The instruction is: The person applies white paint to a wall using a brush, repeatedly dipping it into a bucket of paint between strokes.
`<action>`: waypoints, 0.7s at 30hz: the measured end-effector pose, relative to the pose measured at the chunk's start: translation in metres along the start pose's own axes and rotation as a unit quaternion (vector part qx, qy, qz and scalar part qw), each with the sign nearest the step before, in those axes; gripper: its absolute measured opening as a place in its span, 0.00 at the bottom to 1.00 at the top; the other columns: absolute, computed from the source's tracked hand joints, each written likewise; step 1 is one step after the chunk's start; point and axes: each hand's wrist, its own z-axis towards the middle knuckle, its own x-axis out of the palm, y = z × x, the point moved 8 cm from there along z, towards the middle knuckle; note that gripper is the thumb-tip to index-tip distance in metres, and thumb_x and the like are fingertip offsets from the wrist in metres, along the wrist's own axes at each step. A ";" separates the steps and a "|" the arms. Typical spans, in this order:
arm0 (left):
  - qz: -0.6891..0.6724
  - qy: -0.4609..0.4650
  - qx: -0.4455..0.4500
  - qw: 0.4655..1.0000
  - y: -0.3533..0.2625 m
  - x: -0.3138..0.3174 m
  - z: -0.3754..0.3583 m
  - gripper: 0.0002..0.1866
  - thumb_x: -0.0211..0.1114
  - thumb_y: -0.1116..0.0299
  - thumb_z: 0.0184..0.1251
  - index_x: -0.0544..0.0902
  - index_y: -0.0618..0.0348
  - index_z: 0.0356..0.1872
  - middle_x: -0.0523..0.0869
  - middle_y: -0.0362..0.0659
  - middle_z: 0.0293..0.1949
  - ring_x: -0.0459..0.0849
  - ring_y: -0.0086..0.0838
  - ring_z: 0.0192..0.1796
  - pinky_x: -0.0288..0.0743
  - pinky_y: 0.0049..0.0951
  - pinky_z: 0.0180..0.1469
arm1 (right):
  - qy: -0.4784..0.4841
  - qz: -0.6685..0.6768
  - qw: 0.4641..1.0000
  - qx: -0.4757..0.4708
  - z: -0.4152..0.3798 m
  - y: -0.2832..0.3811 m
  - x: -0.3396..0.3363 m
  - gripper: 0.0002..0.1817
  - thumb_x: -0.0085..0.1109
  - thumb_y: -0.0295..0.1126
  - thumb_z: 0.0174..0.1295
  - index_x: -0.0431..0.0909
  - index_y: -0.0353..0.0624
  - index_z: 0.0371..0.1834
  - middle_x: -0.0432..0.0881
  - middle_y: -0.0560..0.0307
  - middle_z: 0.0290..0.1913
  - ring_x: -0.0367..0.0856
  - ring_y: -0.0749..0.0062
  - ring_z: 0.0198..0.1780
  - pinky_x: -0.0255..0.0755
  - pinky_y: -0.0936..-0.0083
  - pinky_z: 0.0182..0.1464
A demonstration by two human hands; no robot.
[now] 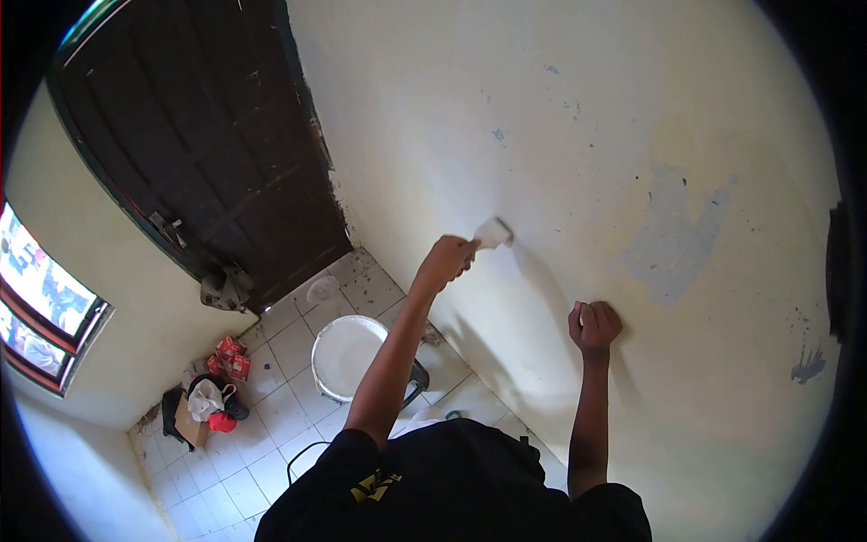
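A putty knife (493, 233) with a pale, wide blade is in my left hand (448, 260), its fingers wrapped round the handle. The blade's far edge is right at the cream wall (578, 172), which shows grey bare patches and small chips. My right hand (595, 326) is closed in a fist close to the same wall, lower and to the right of the blade. What the right fingers may hold is hidden.
A white round bucket (345, 361) stands below my left forearm on the tiled floor (280, 397). Red packets (229, 359) and a pile of cloths and bags (209, 402) lie by the left wall. A dark door (199, 126) is at upper left, near a window (45, 298).
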 end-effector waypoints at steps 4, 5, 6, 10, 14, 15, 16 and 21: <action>-0.162 0.021 0.059 0.985 -0.090 -0.024 -0.007 0.20 0.59 0.56 0.71 0.75 0.57 0.20 0.67 0.33 0.13 0.57 0.15 0.11 0.46 0.21 0.14 | 0.010 -0.003 0.999 0.038 0.002 -0.002 0.001 0.11 0.64 0.25 0.51 0.70 0.46 0.20 0.70 0.60 0.18 0.72 0.67 0.18 0.65 0.73 0.19; -0.211 0.027 0.073 0.974 -0.112 -0.032 -0.010 0.20 0.58 0.56 0.71 0.74 0.56 0.21 0.65 0.32 0.13 0.55 0.14 0.11 0.44 0.21 0.14 | 0.018 -0.003 0.999 0.052 0.002 -0.001 0.001 0.11 0.64 0.25 0.52 0.70 0.46 0.19 0.70 0.59 0.18 0.72 0.67 0.18 0.65 0.73 0.19; -0.260 0.032 0.086 0.961 -0.132 -0.040 -0.013 0.19 0.57 0.56 0.72 0.73 0.55 0.22 0.63 0.31 0.13 0.53 0.13 0.11 0.43 0.20 0.14 | 0.022 -0.004 0.998 0.052 0.003 0.000 0.001 0.11 0.64 0.25 0.52 0.70 0.46 0.19 0.70 0.59 0.18 0.72 0.67 0.18 0.65 0.73 0.19; -0.327 0.058 0.150 0.931 -0.159 -0.058 0.001 0.19 0.55 0.53 0.74 0.72 0.53 0.26 0.60 0.29 0.13 0.51 0.14 0.11 0.42 0.20 0.13 | 0.061 0.018 0.991 0.117 0.010 0.000 0.004 0.11 0.64 0.25 0.54 0.71 0.45 0.19 0.71 0.59 0.18 0.71 0.65 0.19 0.64 0.70 0.21; -0.344 0.118 0.000 0.931 -0.057 -0.020 0.050 0.21 0.54 0.49 0.74 0.70 0.52 0.25 0.61 0.30 0.13 0.51 0.15 0.09 0.43 0.21 0.11 | 0.075 0.077 0.972 0.210 0.004 0.005 0.012 0.11 0.64 0.26 0.54 0.72 0.43 0.19 0.73 0.58 0.18 0.72 0.63 0.19 0.66 0.68 0.23; -0.343 0.133 -0.009 0.930 -0.036 -0.013 0.049 0.21 0.53 0.48 0.74 0.70 0.52 0.25 0.61 0.30 0.13 0.50 0.16 0.09 0.44 0.21 0.11 | 0.075 0.076 0.971 0.213 0.004 0.011 0.013 0.11 0.64 0.26 0.54 0.72 0.43 0.19 0.73 0.58 0.18 0.72 0.63 0.19 0.66 0.68 0.23; -0.339 0.133 -0.045 0.930 -0.019 -0.009 0.047 0.22 0.54 0.47 0.73 0.70 0.51 0.24 0.60 0.29 0.13 0.50 0.16 0.10 0.44 0.21 0.12 | 0.091 0.093 0.963 0.238 0.001 0.014 0.017 0.11 0.64 0.26 0.55 0.72 0.43 0.19 0.74 0.58 0.18 0.73 0.63 0.19 0.66 0.68 0.23; -0.264 0.107 -0.114 0.952 0.051 -0.016 0.038 0.20 0.54 0.50 0.73 0.71 0.52 0.24 0.64 0.30 0.14 0.54 0.15 0.11 0.45 0.21 0.12 | 0.165 0.118 0.939 0.279 -0.006 0.042 0.032 0.10 0.63 0.27 0.57 0.73 0.42 0.20 0.76 0.56 0.20 0.76 0.62 0.21 0.68 0.69 0.25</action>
